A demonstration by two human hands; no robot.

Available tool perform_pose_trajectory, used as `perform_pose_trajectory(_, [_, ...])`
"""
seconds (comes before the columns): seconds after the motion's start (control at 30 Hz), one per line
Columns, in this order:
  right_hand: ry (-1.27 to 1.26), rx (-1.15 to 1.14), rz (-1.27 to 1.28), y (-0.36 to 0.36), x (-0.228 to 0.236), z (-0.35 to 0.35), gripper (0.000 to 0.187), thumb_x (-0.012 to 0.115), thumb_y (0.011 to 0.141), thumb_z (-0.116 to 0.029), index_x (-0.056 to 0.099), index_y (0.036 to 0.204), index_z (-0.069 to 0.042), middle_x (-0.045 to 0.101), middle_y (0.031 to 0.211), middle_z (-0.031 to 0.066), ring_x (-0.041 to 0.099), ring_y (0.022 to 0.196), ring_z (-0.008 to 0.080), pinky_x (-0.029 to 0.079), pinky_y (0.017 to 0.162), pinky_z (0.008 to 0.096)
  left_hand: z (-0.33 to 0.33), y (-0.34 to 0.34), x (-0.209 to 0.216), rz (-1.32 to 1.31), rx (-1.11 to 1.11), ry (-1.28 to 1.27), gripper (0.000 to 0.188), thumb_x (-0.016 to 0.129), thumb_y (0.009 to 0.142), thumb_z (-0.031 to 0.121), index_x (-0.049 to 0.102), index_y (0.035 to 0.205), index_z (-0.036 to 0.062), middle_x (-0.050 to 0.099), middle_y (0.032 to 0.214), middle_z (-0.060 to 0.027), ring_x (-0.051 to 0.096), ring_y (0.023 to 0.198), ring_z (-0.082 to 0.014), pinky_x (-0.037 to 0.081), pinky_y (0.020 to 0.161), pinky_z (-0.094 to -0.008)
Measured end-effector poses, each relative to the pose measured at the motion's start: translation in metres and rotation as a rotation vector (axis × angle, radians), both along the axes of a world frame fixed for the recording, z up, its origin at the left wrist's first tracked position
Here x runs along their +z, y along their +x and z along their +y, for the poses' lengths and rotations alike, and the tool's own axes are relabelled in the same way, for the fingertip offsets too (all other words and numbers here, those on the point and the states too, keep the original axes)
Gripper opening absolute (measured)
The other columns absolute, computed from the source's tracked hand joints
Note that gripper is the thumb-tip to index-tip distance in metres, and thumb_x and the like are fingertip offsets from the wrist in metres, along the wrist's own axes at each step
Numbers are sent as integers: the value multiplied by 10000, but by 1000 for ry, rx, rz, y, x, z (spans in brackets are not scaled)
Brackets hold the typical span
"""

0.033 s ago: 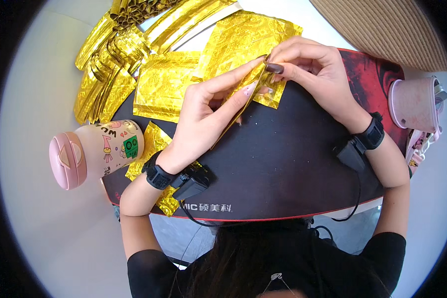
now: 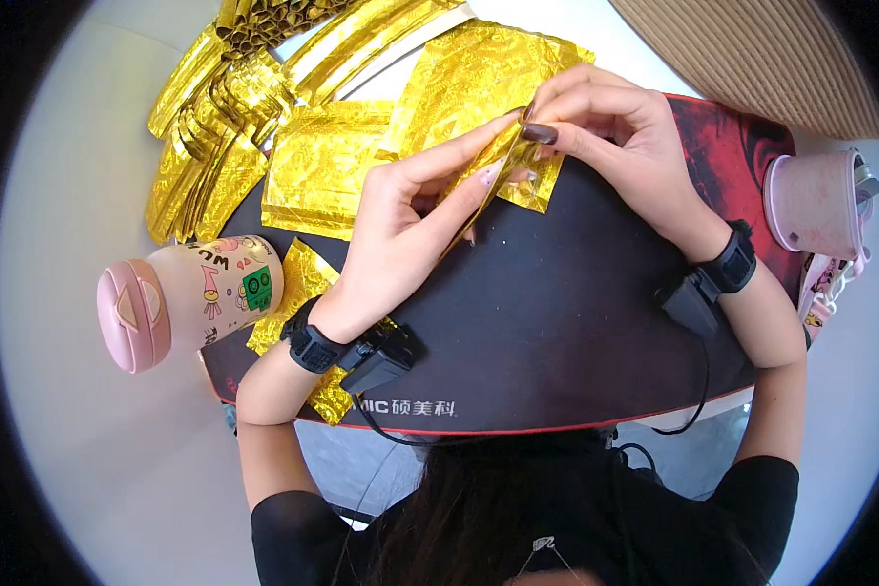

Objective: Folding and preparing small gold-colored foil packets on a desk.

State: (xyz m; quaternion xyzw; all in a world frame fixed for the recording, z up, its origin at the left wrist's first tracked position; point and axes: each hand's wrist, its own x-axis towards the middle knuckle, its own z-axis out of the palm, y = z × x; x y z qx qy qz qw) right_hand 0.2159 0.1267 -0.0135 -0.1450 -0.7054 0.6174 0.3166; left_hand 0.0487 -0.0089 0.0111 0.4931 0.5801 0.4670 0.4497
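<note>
A folded sheet of embossed gold foil paper (image 2: 501, 148) is held up between both hands above the dark mat. My left hand (image 2: 405, 210) pinches it from the left, thumb on the near face and index finger stretched along the upper edge. With thumb and fingertips, my right hand (image 2: 606, 127) grips its upper end. My left palm and fingers hide part of the sheet. Just behind the hands lies a stack of flat gold foil sheets (image 2: 469, 73). More flat gold sheets (image 2: 313, 161) lie left of that stack.
Folded gold pieces (image 2: 200, 186) are bunched at the far left, near rolled gold tubes (image 2: 278, 24). A pink-lidded bottle (image 2: 190, 298) lies by my left forearm, next to a gold strip (image 2: 308, 269). A pink cup (image 2: 816, 205) stands right on the black-and-red mat (image 2: 557, 322). A ribbed tan object (image 2: 762, 59) is behind.
The lower end of the folded gold paper, which stuck out below my left thumb, now shows less. Both hands keep nearly the same place and grip.
</note>
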Motion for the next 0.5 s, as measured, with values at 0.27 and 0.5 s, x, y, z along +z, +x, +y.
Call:
perform_pose_trajectory(0.27, [442,-178,-79,1,15,-10,101,686,822,-94,705,896,-28,557,912,23,541,664,62,418,570,181,1,0,0,255,57,-38,342,570,916,102,582,1257,69,650,777,2,470,565,-14,421,515,-181])
perform_pose_trajectory(0.5, [222,-251,-65,-1,2,-7,89,661,838,-63,668,879,16,527,929,20,478,638,23,356,532,166,3,2,9,-146,210,87,284,629,893,111,638,1160,14,683,892,-47,536,681,-24,456,602,-179])
